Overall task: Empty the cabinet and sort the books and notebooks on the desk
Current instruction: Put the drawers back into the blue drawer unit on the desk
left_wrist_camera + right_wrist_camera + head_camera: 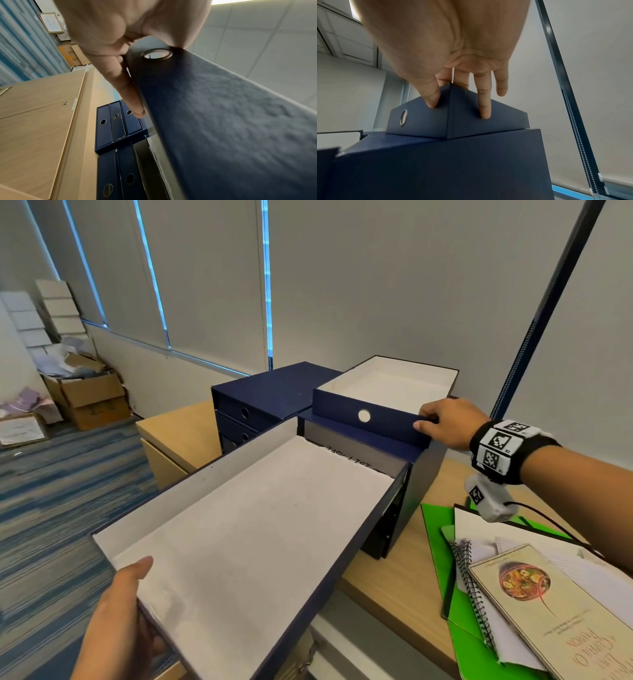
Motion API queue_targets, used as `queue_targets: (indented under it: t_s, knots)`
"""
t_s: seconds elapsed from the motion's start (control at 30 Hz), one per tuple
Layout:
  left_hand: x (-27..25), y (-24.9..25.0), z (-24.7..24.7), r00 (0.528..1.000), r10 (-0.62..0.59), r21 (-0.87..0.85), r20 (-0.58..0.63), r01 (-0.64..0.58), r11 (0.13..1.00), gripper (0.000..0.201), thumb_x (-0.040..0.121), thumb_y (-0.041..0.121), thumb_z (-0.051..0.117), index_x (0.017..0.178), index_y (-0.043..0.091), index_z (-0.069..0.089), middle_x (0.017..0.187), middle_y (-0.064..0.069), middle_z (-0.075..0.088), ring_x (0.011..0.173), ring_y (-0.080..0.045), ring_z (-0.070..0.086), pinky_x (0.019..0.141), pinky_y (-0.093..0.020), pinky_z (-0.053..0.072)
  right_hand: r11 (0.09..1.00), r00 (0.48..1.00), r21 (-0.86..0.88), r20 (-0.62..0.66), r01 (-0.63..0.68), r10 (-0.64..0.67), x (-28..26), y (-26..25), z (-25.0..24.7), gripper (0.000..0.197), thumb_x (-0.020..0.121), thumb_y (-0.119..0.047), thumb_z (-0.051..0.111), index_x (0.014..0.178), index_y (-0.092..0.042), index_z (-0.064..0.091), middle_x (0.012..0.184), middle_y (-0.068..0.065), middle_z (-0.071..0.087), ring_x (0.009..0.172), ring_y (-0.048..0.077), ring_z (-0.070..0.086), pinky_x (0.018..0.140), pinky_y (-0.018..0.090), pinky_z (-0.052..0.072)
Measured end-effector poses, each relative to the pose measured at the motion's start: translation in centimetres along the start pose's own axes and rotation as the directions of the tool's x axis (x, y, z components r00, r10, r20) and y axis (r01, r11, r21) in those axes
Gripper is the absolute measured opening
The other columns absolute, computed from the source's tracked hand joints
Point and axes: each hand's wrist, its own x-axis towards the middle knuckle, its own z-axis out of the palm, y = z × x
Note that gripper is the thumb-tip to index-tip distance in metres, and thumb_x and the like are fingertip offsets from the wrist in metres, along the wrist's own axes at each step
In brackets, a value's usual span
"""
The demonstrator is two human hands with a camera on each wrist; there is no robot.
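The left hand grips the near end of a long drawer drawn far out of the dark blue cabinet, thumb over its rim and fingers curled beneath by the ring pull. The drawer's pale inside shows nothing in it. The right hand holds the near right corner of a second empty drawer that sits on top of the cabinet, thumb on its front and fingers down its side. The cabinet stands towards the back edge of the desk; a second blue cabinet stands just behind it to the left. At the desk's right edge lie a green folder, a spiral notebook and a book with a bowl on its cover, overlapping in one loose heap. Below the drawn drawer a sheet with handwriting shows in the cabinet, though how much more lies under it cannot be told. The step in hand looks to be freeing this drawer, so pull it straight along its own line, keep it level as the back end clears, and let the right hand steady the top drawer and the cabinet so neither shifts. Set it down clear of the heap, which is not yet sorted.
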Motion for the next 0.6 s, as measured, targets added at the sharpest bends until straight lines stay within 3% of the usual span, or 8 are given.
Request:
queue_targets:
  t_s: [0.2,0.3,0.47,0.53,0.6]
  knots:
    - [-0.3,-0.2,0.0,0.995,-0.092,0.032,-0.03,0.093,0.995,0.051,0.085,0.047,0.057,0.128,0.02,0.057,0.119,-0.011,0.064,0.097,-0.034,0.061,0.068,-0.036,0.046,1.0,1.0,0.002,-0.025,0.017,-0.017,0.2,0.4,0.4,0.02,0.098,-0.036,0.051,0.094,-0.019,0.062,0.082,0.0,0.059,0.079,0.019,0.054,0.068,0.028,0.038]
    - [0.2,-0.6,-0.3,0.997,-0.076,0.046,-0.029,0.077,0.996,0.057,0.081,0.046,0.06,0.132,0.02,0.055,0.122,-0.012,0.063,0.094,-0.034,0.062,0.065,-0.036,0.048,1.0,0.999,0.005,-0.03,0.022,-0.022,0.3,0.5,0.5,0.021,0.097,-0.036,0.052,0.096,-0.018,0.063,0.082,-0.001,0.06,0.079,0.019,0.055,0.068,0.028,0.039]
    - [1.0,-1.2,-0.8,0.997,-0.072,0.162,0.039,0.065,0.985,0.089,0.051,0.058,0.069,0.132,0.024,0.053,0.121,-0.01,0.065,0.103,-0.036,0.064,0.063,-0.042,0.056,1.0,0.999,0.0,-0.047,0.028,-0.028,0.3,0.5,0.6,0.022,0.097,-0.036,0.052,0.097,-0.017,0.064,0.082,-0.001,0.059,0.079,0.018,0.054,0.069,0.028,0.038]
    - [1.2,-1.1,-0.5,0.995,-0.069,0.181,0.074,0.055,0.982,0.086,0.055,0.061,0.068,0.131,0.024,0.052,0.12,-0.009,0.066,0.102,-0.035,0.065,0.067,-0.045,0.056,1.0,0.998,0.002,-0.052,0.027,-0.027,0.2,0.5,0.6,0.022,0.097,-0.036,0.052,0.098,-0.017,0.064,0.083,-0.001,0.059,0.079,0.018,0.054,0.069,0.028,0.038]
    - [1.3,-0.7,-0.6,0.994,-0.052,0.206,0.093,0.032,0.978,0.066,0.07,0.058,0.064,0.126,0.024,0.054,0.119,-0.012,0.065,0.095,-0.032,0.065,0.066,-0.044,0.056,1.0,0.998,0.0,-0.052,0.028,-0.027,0.2,0.5,0.7,0.022,0.097,-0.036,0.052,0.097,-0.016,0.064,0.082,0.0,0.06,0.079,0.019,0.054,0.069,0.028,0.038]
